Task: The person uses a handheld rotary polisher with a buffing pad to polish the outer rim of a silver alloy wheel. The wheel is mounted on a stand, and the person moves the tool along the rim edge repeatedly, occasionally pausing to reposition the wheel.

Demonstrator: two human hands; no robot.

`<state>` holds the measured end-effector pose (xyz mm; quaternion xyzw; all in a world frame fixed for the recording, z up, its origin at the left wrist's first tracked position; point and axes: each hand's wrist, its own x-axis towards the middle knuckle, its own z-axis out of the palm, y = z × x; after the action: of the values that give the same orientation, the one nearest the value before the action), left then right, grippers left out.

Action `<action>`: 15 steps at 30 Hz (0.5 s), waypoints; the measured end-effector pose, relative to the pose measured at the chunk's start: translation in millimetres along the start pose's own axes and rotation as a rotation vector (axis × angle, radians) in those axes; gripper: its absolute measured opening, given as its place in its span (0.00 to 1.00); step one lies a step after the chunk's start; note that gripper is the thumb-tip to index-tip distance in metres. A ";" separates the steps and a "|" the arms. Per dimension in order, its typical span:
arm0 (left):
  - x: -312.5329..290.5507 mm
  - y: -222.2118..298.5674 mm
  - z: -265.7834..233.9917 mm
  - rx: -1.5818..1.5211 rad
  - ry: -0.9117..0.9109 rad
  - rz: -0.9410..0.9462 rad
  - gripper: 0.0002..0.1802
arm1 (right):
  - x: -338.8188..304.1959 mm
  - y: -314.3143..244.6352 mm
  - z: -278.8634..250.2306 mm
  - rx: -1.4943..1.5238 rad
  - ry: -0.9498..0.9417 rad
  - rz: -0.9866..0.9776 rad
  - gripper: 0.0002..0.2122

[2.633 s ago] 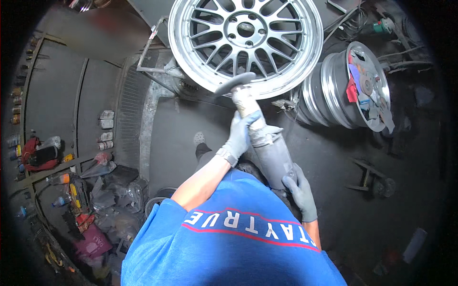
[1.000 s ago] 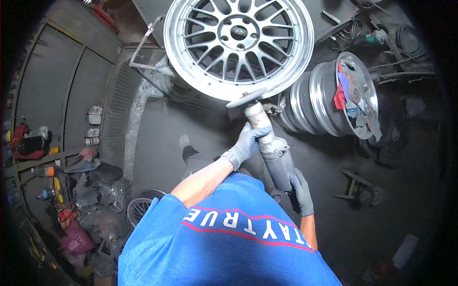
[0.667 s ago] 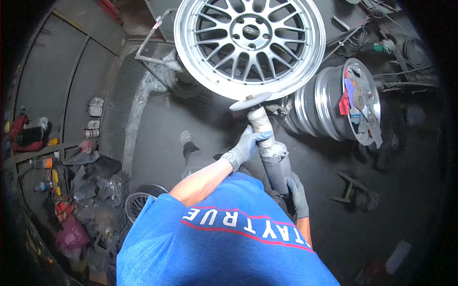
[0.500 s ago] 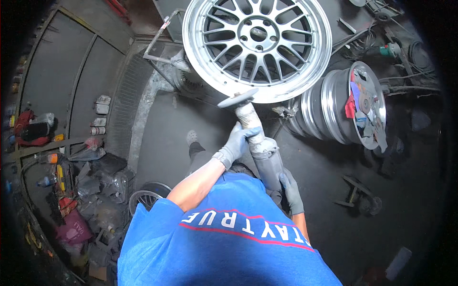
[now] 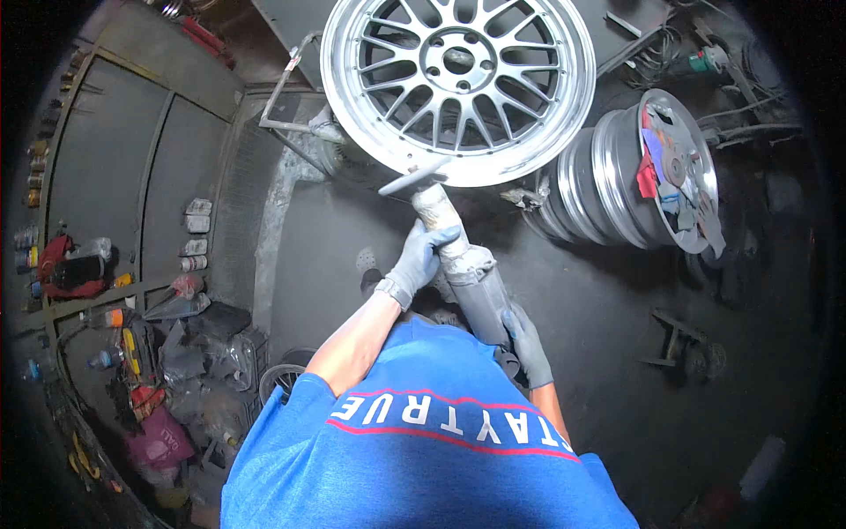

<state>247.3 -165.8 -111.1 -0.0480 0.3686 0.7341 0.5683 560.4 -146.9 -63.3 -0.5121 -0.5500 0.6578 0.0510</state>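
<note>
Both my hands, in grey gloves, hold an angle grinder (image 5: 477, 297) whose front half is wrapped in whitish covering. My left hand (image 5: 418, 260) is closed round the wrapped neck near the head. At the rear, my right hand (image 5: 527, 346) grips the grey body from its right side, its fingers partly hidden. The grinder's pale round disc (image 5: 414, 176) is tilted, up against or just short of the lower rim of a silver multi-spoke car wheel (image 5: 538, 159). From this view I cannot tell whether they touch. The wheel faces me, its top cut off by the picture's edge.
At right stands a stack of polished rims (image 5: 608, 181) with rags and discs on top. A metal frame (image 5: 273, 106) juts out left of the wheel. Clutter and bags (image 5: 163, 438) lie along the left wall. A small wheeled stand (image 5: 683, 346) sits at right.
The grinder and both hands have shifted slightly left in the view, and the disc has tilted more steeply. The whole scene has shifted a little with my head. Both hands keep their grip.
</note>
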 end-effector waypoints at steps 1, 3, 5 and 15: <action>-2.9 -6.8 4.1 0.007 -0.015 -0.030 0.30 | -8.2 2.8 -2.0 0.035 0.020 0.017 0.30; -8.8 -16.9 20.4 0.022 -0.041 -0.079 0.30 | -35.8 -17.1 1.2 0.102 0.071 0.059 0.31; -5.3 -27.9 22.0 0.058 -0.118 -0.125 0.31 | -47.7 7.6 -1.0 0.152 0.116 0.063 0.32; -3.7 1.3 16.4 0.245 -0.242 -0.283 0.39 | -84.2 36.6 108.5 0.679 0.290 0.266 0.35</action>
<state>253.2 -159.1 -96.7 0.0584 0.3737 0.5974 0.7072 539.0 -287.1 -53.8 -0.6206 -0.2170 0.7241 0.2087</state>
